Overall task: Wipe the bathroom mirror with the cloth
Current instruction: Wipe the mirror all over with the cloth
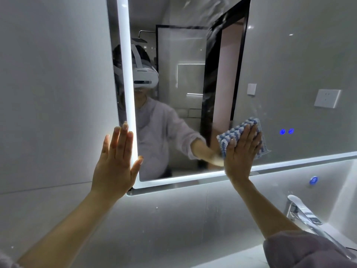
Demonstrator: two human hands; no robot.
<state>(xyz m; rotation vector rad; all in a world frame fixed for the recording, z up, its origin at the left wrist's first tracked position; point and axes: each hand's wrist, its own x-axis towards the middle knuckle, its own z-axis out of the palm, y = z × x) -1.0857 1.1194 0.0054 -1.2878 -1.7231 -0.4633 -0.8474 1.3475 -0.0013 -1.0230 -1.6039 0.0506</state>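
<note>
At the lower left of the frame the left hand (116, 161) lies flat, with straight fingers close together and pointing up. It holds nothing and rests against the lit strip (125, 74) at the lower left corner of the mirror (280, 64). Its forearm comes up from the bottom left corner, which looks like a bracing pose.

The mirror is a rigid pane fixed to the wall, so there is nothing on it to take hold of. It looks smooth, slippery and breakable, so firm, even pressure should suit it better than a hard shove. Faint streaks show near the top centre.

Right of centre, low on the glass, is the cloth (237, 130), a blue-and-white striped piece that seems folded (fluffy, light and limp, by the look of it). It will likely bunch or slide unless it is pinned under a broad palm. The right hand (241, 153) does just that, pressing the cloth flat to the glass with the fingers extended over it rather than curled round it. Its wrist is bent back and its forearm rises from the lower right.

Just right of the cloth glow two blue touch buttons (286, 131), which a wide stroke could brush. A chrome faucet (301, 211) sits below at the lower right.
</note>
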